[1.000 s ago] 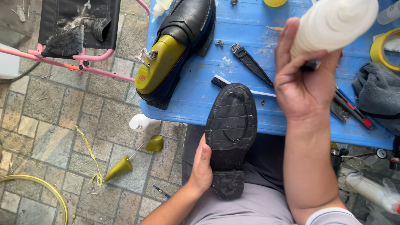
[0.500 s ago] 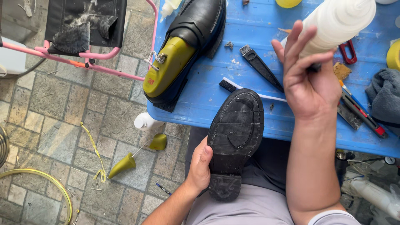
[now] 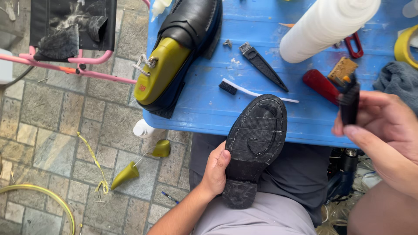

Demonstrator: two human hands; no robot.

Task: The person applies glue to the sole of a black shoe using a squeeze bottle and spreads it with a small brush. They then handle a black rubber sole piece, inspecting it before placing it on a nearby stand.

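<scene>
The blue table (image 3: pixel 261 126) fills the upper field beyond your fingers, and on its far left, well away from both hands, lies a second black shoe (image 3: pixel 187 26) with a yellow-green shoe tree (image 3: pixel 159 74) filling it, likely to keep its shape. Your left hand (image 3: pixel 214 172) cups the black shoe (image 3: pixel 257 143) sole up on your lap, fingers wrapped around the waist near the heel and thumb pressed on the sole edge, toe propped on the table lip so the tread faces you. A large white bottle (image 3: pixel 326 28) lies above your right fingers. Your right hand (image 3: pixel 383 130) pinches a small dark brush (image 3: pixel 349 102) between thumb and curled fingers, bristles up, well to the right of the sole. Between brush and sole lie a red-handled tool (image 3: pixel 321 85), a white toothbrush (image 3: pixel 252 90) and a black brush (image 3: pixel 261 65); nothing blocks the sole itself.
</scene>
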